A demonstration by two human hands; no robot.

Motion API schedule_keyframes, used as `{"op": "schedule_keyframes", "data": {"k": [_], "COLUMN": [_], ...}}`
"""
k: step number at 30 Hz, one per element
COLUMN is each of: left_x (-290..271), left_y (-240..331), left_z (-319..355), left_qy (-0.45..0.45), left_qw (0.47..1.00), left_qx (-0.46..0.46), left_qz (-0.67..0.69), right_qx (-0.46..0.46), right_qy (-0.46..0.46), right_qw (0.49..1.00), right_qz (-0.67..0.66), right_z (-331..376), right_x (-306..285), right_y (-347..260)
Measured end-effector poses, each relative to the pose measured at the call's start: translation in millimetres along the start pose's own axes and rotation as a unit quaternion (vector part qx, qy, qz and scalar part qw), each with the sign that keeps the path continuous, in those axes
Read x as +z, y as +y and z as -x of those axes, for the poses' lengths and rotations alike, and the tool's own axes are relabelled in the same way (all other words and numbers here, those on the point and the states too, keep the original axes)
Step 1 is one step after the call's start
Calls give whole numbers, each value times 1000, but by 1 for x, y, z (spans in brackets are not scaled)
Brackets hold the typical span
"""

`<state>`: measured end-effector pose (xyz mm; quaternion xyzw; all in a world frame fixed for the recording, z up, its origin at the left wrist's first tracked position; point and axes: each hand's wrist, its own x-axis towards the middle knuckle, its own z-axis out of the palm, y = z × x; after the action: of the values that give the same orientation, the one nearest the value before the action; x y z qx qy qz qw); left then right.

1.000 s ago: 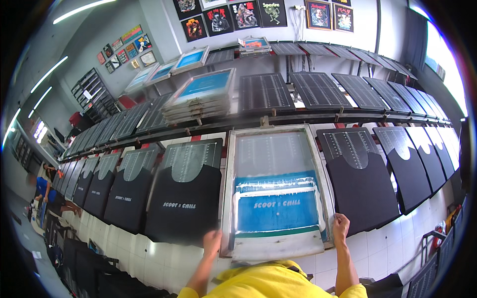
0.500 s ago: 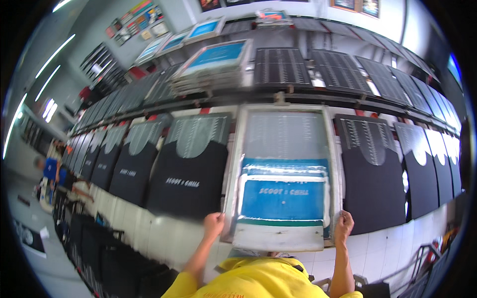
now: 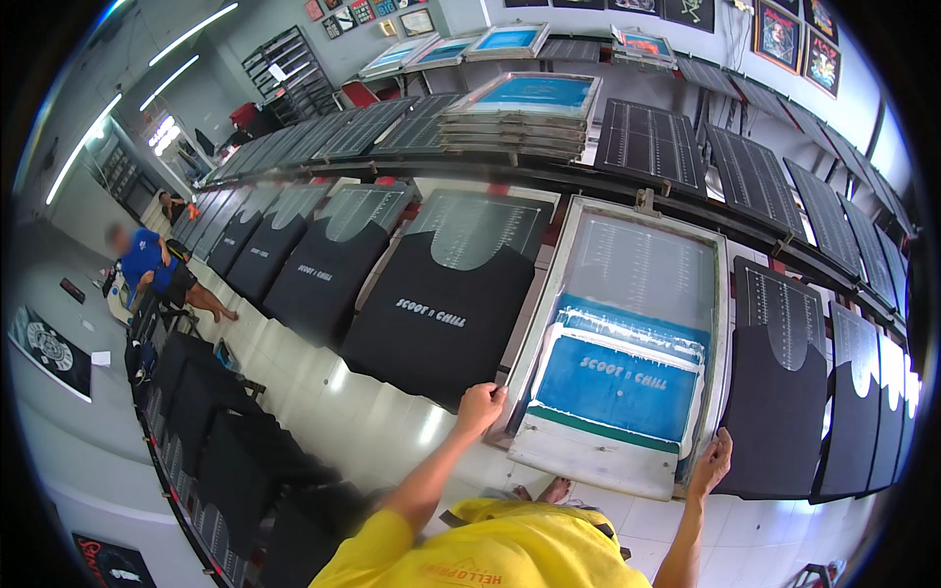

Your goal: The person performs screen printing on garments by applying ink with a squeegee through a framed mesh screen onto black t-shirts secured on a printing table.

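A screen-printing frame with a pale wooden border lies in front of me, over a platen. Its mesh has a blue stencil area with white ink streaked across it and white lettering. My left hand is closed at the frame's lower left edge. By the lower right edge is my right hand, its fingers loosely bent and apart. Left of the frame, a black T-shirt with white lettering is stretched on a grey platen. To the right, another black T-shirt shows no print.
More black shirts on platens run off to both sides. Behind them, stacked screen frames rest on a second row of platens. Dark cloths hang on a rack at lower left. A person in blue sits farther off.
My view has turned left, so the frame and shirts appear farther right and tilted. My left hand stays at the frame's edge. The right hand's fingers have loosened.
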<state>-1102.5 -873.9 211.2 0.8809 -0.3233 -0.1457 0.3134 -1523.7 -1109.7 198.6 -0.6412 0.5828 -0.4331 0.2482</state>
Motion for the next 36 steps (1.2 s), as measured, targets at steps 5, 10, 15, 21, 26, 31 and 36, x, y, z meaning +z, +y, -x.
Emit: {"op": "schedule_keyframes", "data": {"k": [5, 10, 15, 21, 26, 31, 36], "left_x": [-8, -51, -75, -64, -67, -54, -2], "left_y": [-5, -74, -118, -95, -71, -57, -11], "left_z": [14, -18, -66, -50, 11, 94, 152], "left_qy": [108, 203, 85, 5, 95, 31, -293], "left_qw": [984, 967, 968, 959, 964, 979, 902], "left_qx": [82, 105, 33, 205, 245, 83, 48], "left_qz": [117, -114, -232, -193, 34, 186, 312], "right_qx": [-87, -129, -148, -137, -168, -298, -373], "right_qy": [25, 12, 2, -8, -42, -322, -450], "right_qw": [996, 988, 986, 988, 982, 884, 749], "right_qz": [11, 87, 72, 73, 80, 160, 312], "right_z": [-4, 5, 19, 31, 52, 84, 85], "right_x": [-2, -14, -16, -27, -32, -22, -8], "right_y": [18, 5, -6, -15, -58, -135, -139]}}
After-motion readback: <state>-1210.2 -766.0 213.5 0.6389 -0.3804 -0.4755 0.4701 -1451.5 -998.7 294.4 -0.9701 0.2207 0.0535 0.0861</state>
